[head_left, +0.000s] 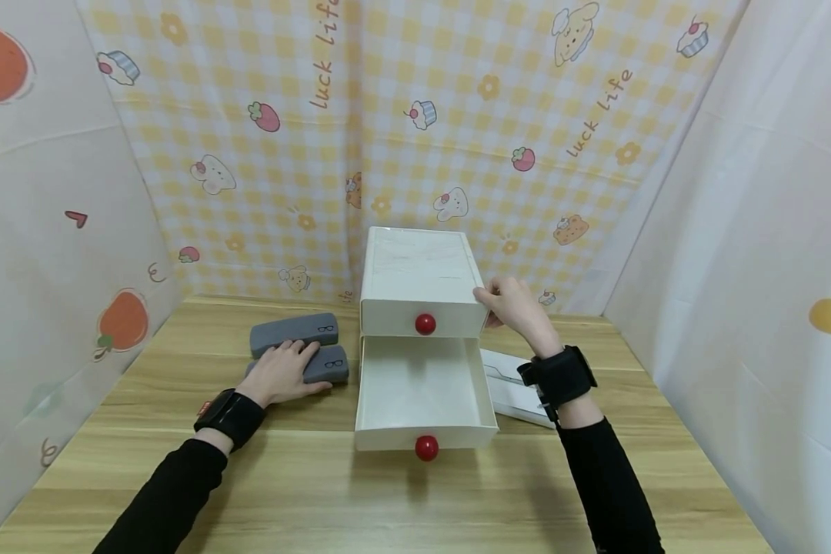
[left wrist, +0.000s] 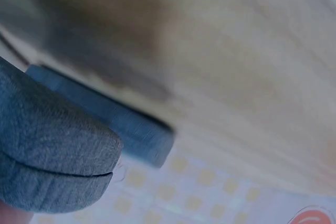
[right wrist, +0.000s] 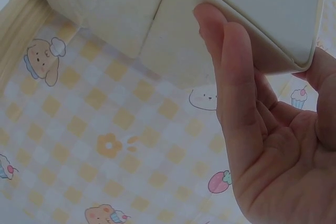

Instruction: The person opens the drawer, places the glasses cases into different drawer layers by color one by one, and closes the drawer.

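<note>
Grey cloth-like covering wraps the near case (head_left: 335, 363), left of the drawer unit (head_left: 418, 265), its long axis roughly sideways and its right end towards the pulled-out lower drawer (head_left: 388, 440). The left hand (head_left: 282, 375), the nearer one, grips it, fingers over the far side, thumb on the near; the far case (head_left: 284, 331) sits just behind. The right hand (head_left: 515, 308) pinches the unit's upper right edge. Glasses drawings mark both cases; "luck life" shows on the backdrop (head_left: 388, 154).

A wood-grain table (head_left: 298, 477) bears two gray glasses cases (head_left: 291, 331), a cream two-drawer cabinet (head_left: 395, 317) and a flat white item (head_left: 519, 394).
</note>
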Demonstrator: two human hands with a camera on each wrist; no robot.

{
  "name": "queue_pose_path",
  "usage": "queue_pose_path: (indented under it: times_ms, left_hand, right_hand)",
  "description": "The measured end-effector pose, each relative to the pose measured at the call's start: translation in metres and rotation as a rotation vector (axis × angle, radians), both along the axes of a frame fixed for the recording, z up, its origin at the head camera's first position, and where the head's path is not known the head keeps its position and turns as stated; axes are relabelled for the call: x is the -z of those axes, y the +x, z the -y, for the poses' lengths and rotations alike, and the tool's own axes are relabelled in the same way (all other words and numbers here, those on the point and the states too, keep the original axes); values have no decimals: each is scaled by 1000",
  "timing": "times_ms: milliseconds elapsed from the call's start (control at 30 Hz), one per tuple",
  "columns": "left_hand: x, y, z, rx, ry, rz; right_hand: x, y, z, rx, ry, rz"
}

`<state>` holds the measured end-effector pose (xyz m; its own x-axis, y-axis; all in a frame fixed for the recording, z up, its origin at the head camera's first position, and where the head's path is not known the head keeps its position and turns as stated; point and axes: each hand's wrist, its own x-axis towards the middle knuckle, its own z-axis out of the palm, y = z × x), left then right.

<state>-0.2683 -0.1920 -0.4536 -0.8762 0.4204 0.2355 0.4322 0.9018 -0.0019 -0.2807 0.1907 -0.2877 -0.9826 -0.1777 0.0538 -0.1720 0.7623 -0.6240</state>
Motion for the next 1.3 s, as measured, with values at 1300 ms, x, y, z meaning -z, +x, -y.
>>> queue_pose_path:
  times_ms: [1300]
  left_hand:
    - [-118,76,-105,301,-86,-346]
  right_hand:
    - [2,0,-1,-4,-21,13]
